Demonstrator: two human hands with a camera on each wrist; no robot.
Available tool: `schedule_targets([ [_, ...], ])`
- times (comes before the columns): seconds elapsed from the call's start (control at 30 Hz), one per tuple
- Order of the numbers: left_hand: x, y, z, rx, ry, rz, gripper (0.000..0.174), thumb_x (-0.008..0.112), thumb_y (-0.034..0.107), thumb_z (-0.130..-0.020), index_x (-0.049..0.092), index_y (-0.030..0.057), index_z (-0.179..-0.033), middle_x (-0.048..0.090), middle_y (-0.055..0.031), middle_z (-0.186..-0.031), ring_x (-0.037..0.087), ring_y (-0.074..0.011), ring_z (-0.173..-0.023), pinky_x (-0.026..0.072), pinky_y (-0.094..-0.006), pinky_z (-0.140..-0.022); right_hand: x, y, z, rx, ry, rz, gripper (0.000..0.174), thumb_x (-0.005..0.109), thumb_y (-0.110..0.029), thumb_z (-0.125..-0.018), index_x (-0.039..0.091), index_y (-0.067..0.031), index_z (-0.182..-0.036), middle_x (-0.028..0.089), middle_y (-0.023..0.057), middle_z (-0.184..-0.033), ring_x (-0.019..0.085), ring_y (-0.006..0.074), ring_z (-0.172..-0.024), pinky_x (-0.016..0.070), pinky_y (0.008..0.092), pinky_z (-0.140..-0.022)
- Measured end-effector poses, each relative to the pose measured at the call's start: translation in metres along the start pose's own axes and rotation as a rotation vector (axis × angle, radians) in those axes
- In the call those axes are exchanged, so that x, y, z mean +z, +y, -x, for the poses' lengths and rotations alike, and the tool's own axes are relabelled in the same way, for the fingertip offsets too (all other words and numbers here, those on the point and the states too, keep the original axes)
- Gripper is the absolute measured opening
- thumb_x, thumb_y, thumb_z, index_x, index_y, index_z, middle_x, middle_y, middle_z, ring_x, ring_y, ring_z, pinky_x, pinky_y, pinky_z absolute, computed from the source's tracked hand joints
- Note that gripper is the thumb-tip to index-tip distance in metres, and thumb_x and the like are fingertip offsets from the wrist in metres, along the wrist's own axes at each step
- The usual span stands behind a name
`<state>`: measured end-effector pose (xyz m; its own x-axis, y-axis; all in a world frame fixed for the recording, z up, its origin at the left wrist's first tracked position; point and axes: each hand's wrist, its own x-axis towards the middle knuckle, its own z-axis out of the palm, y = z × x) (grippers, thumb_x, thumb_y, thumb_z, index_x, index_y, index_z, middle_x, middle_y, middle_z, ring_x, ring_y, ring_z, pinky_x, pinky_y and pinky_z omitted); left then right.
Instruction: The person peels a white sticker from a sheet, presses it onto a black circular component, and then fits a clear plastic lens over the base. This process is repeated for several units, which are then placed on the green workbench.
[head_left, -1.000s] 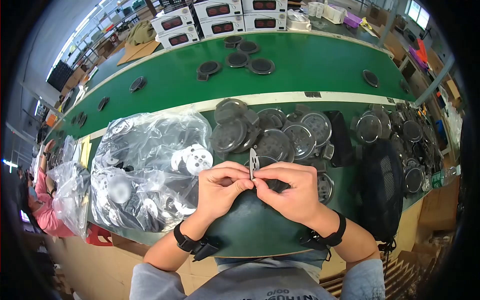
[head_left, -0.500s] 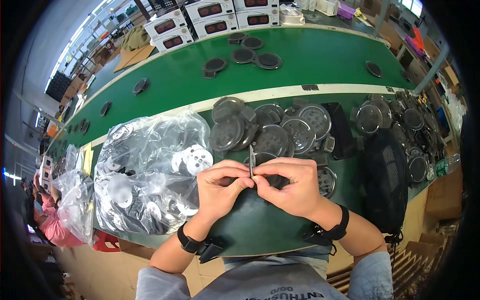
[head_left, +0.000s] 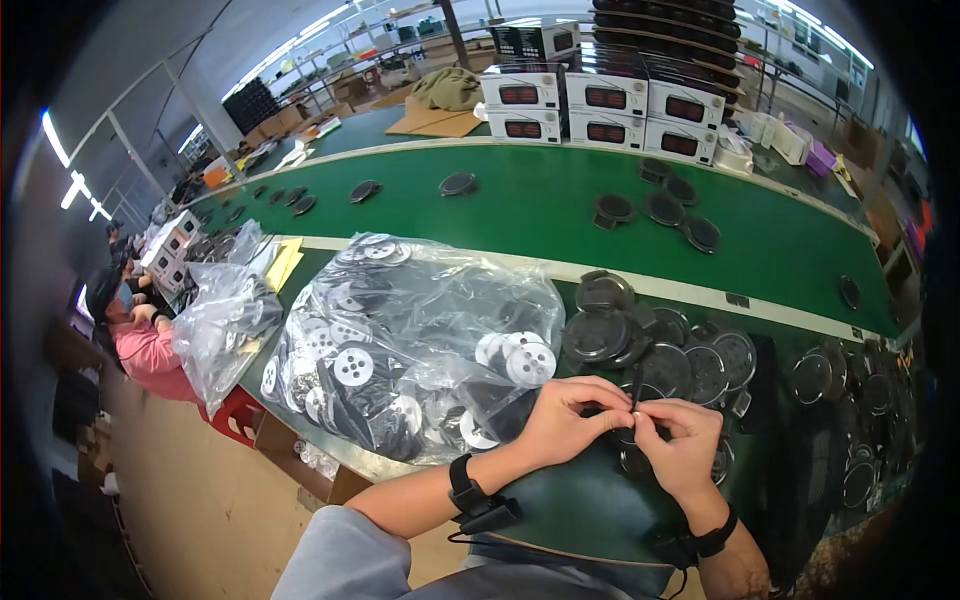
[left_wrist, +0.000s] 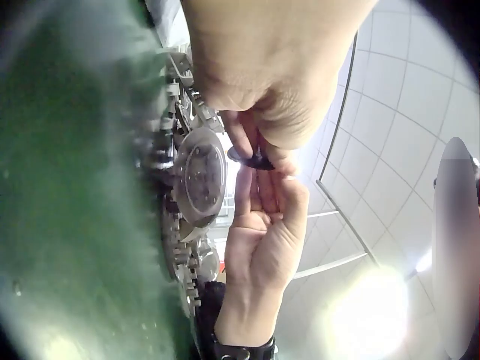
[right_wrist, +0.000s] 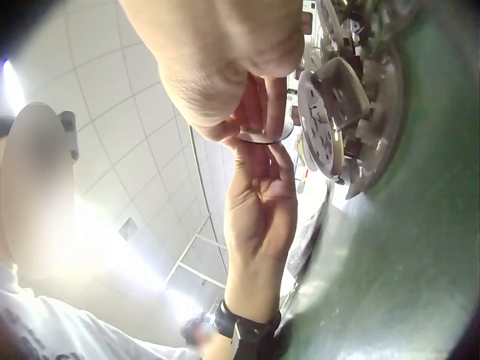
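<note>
In front of my body, my left hand (head_left: 566, 422) and right hand (head_left: 684, 440) meet fingertip to fingertip. Between them they pinch a thin round disc (head_left: 637, 384), held on edge. Its face toward the left wrist view is dark (left_wrist: 253, 160), and a pale edge shows in the right wrist view. Just beyond the fingers lies a pile of dark round plastic housings (head_left: 597, 336) with clear rims. To the left of my left hand spreads a clear plastic bag (head_left: 470, 290) holding several white discs with holes (head_left: 530, 364).
More dark housings (head_left: 822, 377) are heaped at the right. Behind a pale strip (head_left: 420, 255), several round parts (head_left: 664, 208) sit on the green surface (head_left: 520, 200). Boxes (head_left: 606, 98) are stacked at the back. A person in pink (head_left: 150, 350) sits at far left.
The head view has swung left, so hands and table appear farther right and lower. Both hands keep their pinch on the disc, which now shows a dark edge.
</note>
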<state>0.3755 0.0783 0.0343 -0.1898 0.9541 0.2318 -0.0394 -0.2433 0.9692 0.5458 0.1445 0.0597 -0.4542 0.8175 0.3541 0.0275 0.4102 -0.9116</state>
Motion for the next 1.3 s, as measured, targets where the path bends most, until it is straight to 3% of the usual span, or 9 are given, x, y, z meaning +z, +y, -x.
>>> schedule_targets([
  [0.13, 0.004, 0.01, 0.002, 0.159, -0.018, -0.247, 0.006, 0.076, -0.004, -0.08, 0.074, -0.0023, -0.085, 0.071, -0.0123, -0.095, 0.069, -0.0176, -0.089, 0.0562, -0.0286, -0.077, -0.005, 0.002, -0.003, -0.058, -0.039, 0.06, 0.001, 0.071, 0.002, -0.076, 0.071, 0.0021, -0.076, 0.073, 0.0098, -0.076, 0.07, 0.0147, -0.067, 0.0547, 0.0254, -0.063],
  [0.27, 0.007, 0.005, 0.004, 0.038, 0.051, 0.019, 0.008, 0.074, -0.009, -0.081, 0.072, -0.0038, -0.087, 0.069, -0.0123, -0.099, 0.067, -0.0151, -0.086, 0.0549, -0.0253, -0.074, -0.005, 0.0, 0.001, -0.04, -0.031, -0.083, 0.01, 0.075, -0.001, -0.077, 0.074, 0.0016, -0.087, 0.074, 0.0113, -0.084, 0.073, 0.0151, -0.072, 0.0576, 0.0253, -0.067],
  [0.37, 0.007, 0.006, 0.004, 0.043, 0.048, 0.02, 0.011, 0.077, -0.005, -0.08, 0.072, -0.0038, -0.09, 0.068, -0.0122, -0.1, 0.065, -0.0138, -0.086, 0.0546, -0.0247, -0.073, -0.006, 0.005, 0.001, -0.024, -0.046, -0.173, 0.012, 0.075, -0.001, -0.079, 0.074, 0.003, -0.089, 0.075, 0.0115, -0.085, 0.073, 0.015, -0.075, 0.0583, 0.0249, -0.068],
  [0.57, 0.009, 0.004, 0.004, 0.07, 0.064, -0.018, 0.013, 0.078, -0.004, -0.08, 0.072, -0.0042, -0.091, 0.068, -0.0132, -0.099, 0.065, -0.0148, -0.084, 0.054, -0.0251, -0.073, -0.005, 0.01, 0.001, -0.03, -0.036, -0.222, 0.011, 0.075, -0.001, -0.079, 0.074, 0.003, -0.09, 0.075, 0.0108, -0.085, 0.074, 0.0147, -0.076, 0.0586, 0.0255, -0.067],
  [0.87, 0.006, 0.006, 0.001, 0.23, 0.005, -0.313, 0.011, 0.078, -0.007, -0.075, 0.073, -0.0042, -0.084, 0.071, -0.0133, -0.085, 0.066, -0.0178, -0.077, 0.0531, -0.0276, -0.069, -0.007, 0.001, 0.005, -0.14, 0.02, -0.004, 0.009, 0.075, -0.001, -0.076, 0.072, 0.0024, -0.084, 0.073, 0.0107, -0.08, 0.073, 0.0153, -0.07, 0.0582, 0.0256, -0.065],
  [0.97, 0.005, 0.006, 0.001, 0.245, -0.026, -0.316, 0.011, 0.078, -0.007, -0.076, 0.073, -0.0044, -0.085, 0.071, -0.0132, -0.087, 0.066, -0.0174, -0.077, 0.0531, -0.0273, -0.07, -0.007, 0.003, 0.005, -0.14, 0.019, -0.028, 0.009, 0.075, -0.001, -0.076, 0.071, 0.0019, -0.083, 0.073, 0.0109, -0.079, 0.072, 0.0148, -0.069, 0.058, 0.026, -0.064],
  [1.07, 0.005, 0.006, 0.001, 0.164, 0.049, -0.228, 0.01, 0.081, -0.001, -0.075, 0.076, 0.0013, -0.085, 0.073, -0.0111, -0.089, 0.069, -0.018, -0.081, 0.0545, -0.0284, -0.074, -0.005, 0.002, 0.003, -0.188, 0.047, -0.028, 0.009, 0.075, -0.001, -0.076, 0.071, 0.0021, -0.084, 0.073, 0.0106, -0.079, 0.072, 0.0155, -0.069, 0.0582, 0.0261, -0.065],
  [1.17, 0.002, 0.003, 0.001, 0.217, 0.013, -0.238, 0.013, 0.079, -0.006, -0.077, 0.073, -0.0048, -0.088, 0.07, -0.0128, -0.092, 0.065, -0.0171, -0.08, 0.053, -0.0273, -0.071, -0.004, 0.005, 0.003, -0.157, 0.033, -0.102, 0.009, 0.075, -0.001, -0.076, 0.071, 0.0019, -0.084, 0.073, 0.0104, -0.08, 0.073, 0.0161, -0.07, 0.058, 0.0261, -0.065],
  [1.3, 0.003, 0.008, 0.0, 0.251, 0.0, -0.335, 0.013, 0.079, -0.006, -0.076, 0.073, -0.0043, -0.087, 0.07, -0.0127, -0.091, 0.065, -0.0171, -0.081, 0.0534, -0.0276, -0.073, -0.004, 0.005, 0.004, -0.113, 0.018, -0.118, 0.008, 0.074, -0.001, -0.077, 0.071, 0.0017, -0.083, 0.073, 0.0097, -0.079, 0.073, 0.0164, -0.07, 0.0579, 0.0262, -0.065],
])
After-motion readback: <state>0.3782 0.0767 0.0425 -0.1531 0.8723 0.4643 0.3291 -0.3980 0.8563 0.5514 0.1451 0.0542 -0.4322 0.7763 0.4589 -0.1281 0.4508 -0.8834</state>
